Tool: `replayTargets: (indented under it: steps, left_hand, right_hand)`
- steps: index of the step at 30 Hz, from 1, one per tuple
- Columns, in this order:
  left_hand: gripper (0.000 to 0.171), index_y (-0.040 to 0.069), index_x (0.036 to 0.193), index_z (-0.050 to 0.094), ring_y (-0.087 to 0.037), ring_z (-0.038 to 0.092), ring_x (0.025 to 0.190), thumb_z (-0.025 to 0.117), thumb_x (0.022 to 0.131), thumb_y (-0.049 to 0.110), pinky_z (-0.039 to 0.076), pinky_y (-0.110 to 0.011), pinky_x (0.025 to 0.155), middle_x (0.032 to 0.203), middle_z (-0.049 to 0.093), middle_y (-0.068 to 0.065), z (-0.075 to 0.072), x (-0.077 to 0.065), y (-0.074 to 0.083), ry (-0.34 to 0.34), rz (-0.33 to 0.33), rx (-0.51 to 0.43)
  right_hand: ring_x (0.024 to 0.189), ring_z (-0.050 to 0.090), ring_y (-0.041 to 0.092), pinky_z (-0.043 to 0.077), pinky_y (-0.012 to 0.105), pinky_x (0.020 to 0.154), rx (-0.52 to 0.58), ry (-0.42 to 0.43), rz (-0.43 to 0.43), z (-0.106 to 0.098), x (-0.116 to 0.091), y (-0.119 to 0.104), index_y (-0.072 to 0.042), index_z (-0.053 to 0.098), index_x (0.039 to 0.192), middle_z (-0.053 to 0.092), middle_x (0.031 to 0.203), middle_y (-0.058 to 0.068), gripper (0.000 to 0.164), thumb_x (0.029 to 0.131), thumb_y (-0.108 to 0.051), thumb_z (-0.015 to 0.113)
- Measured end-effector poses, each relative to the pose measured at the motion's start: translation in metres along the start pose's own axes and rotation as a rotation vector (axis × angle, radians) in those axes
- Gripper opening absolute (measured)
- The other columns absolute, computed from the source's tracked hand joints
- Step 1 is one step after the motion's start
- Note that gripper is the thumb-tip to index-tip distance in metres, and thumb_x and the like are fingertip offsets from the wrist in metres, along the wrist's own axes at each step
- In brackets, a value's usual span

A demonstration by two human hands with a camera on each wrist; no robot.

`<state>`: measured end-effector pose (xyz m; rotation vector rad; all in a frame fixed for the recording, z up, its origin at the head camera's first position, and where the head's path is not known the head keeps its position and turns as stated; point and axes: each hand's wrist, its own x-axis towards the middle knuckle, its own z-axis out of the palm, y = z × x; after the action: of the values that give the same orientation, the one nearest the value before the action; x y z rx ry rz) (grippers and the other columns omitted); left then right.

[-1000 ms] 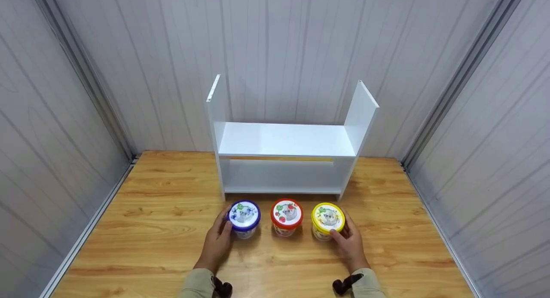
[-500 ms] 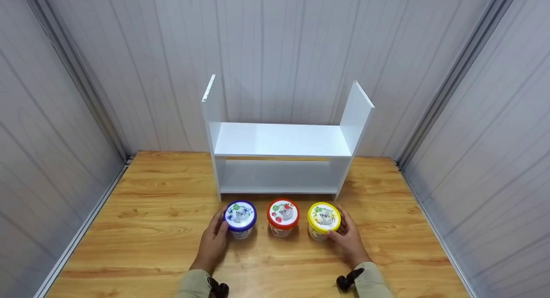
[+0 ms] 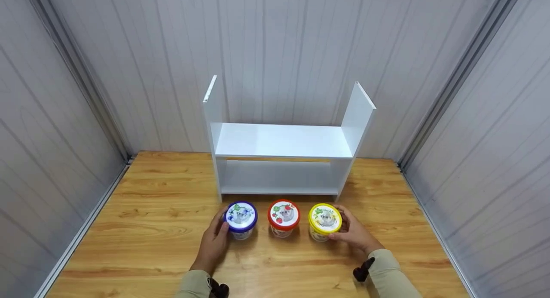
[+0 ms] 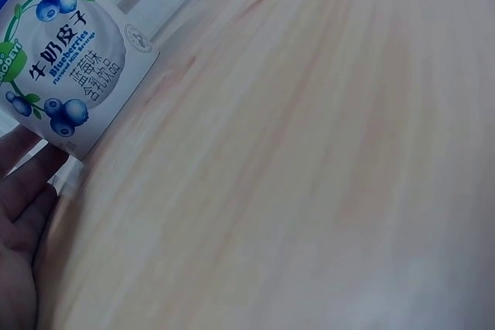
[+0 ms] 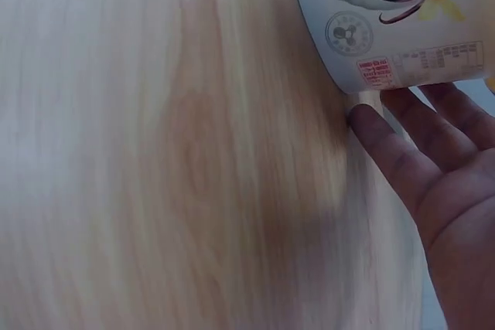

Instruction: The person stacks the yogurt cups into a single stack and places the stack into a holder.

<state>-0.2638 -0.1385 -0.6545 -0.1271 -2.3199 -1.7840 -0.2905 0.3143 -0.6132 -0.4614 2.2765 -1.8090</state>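
Three paper tubs with koala pictures on their lids stand upright in a row: a blue-lidded blueberry milk tub (image 3: 241, 216), a red-lidded tub (image 3: 283, 215) and a yellow-lidded tub (image 3: 325, 219). My left hand (image 3: 213, 242) holds the blue-lidded tub from its left side, thumb at the near side and fingers behind. On the right, my right hand (image 3: 353, 232) is round the yellow-lidded tub, thumb at the near rim. Its fingers (image 5: 390, 148) reach along the tub's side in the right wrist view. Neither hand touches the red-lidded tub between them.
Just behind the tubs stands a white two-tier shelf (image 3: 283, 141) with tall side panels. The wooden table (image 3: 163, 229) is bounded by a panelled back wall (image 3: 283, 53) and side walls. Dark wrist cameras (image 3: 363, 270) sit at both sleeve cuffs.
My right wrist and forearm have swung outward to the right, the hand staying at the yellow-lidded tub. The left hand and the tubs keep their places; the head view shifts slightly.
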Motion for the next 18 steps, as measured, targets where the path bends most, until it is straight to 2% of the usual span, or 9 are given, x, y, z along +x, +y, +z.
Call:
replayTargets:
  steps: [8, 18]
  left_hand:
    - [0.046, 0.022, 0.153, 0.046, -0.035, 0.036, 0.145, 0.051, 0.107, 0.025, 0.023, -0.057, 0.12, 0.154, 0.047, -0.011, 0.0, 0.001, 0.001, -0.002, -0.016, -0.012]
    - [0.047, 0.021, 0.154, 0.045, -0.036, 0.036, 0.145, 0.051, 0.107, 0.025, 0.023, -0.059, 0.12, 0.155, 0.046, -0.011, 0.0, 0.0, 0.004, 0.0, -0.036, 0.011]
  right_hand:
    - [0.131, 0.048, 0.034, 0.047, 0.032, 0.103, -0.078, -0.017, -0.004, -0.004, 0.002, -0.004, -0.002, 0.029, 0.154, 0.047, 0.145, 0.024, 0.095, 0.079, -0.009, 0.087]
    - [0.129, 0.05, 0.034, 0.046, 0.042, 0.105, -0.158, 0.024, 0.038, -0.005, 0.004, -0.012, -0.002, 0.03, 0.154, 0.048, 0.145, 0.021, 0.095, 0.08, -0.017, 0.088]
